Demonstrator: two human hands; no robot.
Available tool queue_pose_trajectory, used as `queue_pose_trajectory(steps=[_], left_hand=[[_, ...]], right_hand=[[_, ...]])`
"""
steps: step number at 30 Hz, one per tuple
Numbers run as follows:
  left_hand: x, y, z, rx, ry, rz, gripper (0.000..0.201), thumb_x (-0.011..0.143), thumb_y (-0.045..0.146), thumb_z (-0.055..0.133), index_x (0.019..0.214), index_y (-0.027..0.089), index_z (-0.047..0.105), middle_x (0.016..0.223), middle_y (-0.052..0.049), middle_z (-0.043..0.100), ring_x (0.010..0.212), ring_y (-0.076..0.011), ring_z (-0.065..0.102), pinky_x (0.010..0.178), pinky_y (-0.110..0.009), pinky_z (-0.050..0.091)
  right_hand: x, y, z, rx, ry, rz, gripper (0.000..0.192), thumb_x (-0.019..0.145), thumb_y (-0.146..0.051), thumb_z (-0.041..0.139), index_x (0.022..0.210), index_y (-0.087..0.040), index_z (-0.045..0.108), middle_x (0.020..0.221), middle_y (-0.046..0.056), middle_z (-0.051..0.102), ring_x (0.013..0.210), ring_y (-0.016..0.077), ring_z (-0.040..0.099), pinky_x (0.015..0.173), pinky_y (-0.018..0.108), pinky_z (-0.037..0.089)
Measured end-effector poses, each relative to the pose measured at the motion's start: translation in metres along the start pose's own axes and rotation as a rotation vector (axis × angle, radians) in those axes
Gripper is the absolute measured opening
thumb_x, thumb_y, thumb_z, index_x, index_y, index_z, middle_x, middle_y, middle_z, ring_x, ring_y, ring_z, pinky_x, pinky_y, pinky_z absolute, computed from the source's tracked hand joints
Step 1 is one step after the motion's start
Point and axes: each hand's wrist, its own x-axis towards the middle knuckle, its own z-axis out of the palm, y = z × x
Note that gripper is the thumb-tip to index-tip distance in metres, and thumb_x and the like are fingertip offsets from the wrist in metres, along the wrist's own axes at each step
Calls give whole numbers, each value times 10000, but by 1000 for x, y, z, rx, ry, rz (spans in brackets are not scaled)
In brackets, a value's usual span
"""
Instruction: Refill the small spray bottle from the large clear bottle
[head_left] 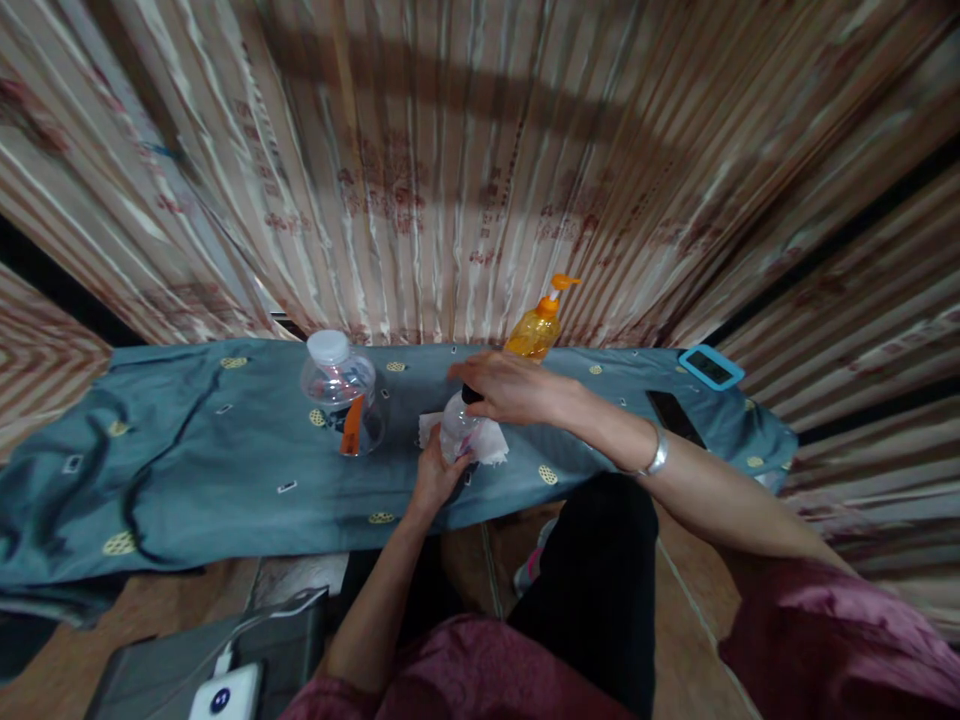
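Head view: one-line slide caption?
Left hand holds a clear bottle over white tissue; right hand is on its black cap.

The right hand (514, 386) partly hides the black cap (470, 394); the lower edge cuts off the white device (236, 692).

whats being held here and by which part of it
A clear bottle: the left hand holds its lower body. The right hand is over its black cap, grip unclear.

A person's left hand (435, 480) grips a clear bottle (453, 418) while the right hand (517, 386) holds its dark cap (470, 394), an orange pump bottle (534, 332) just beyond the right hand, a white-lidded jar (341, 385) left of both.
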Motion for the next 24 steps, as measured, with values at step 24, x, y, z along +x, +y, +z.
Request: queue_pose_trajectory(steps=[24], left_hand=[[-1,0,-1,18,-9,40,584,705,286,800,1229,197,558,1144,-80,729,1110,-294,691,998,-437,525]], right_hand=[[1,-1,0,-33,-39,89,387,944,-427,658,1136,-91,658,982,165,754,939,276,709,698,310,398]])
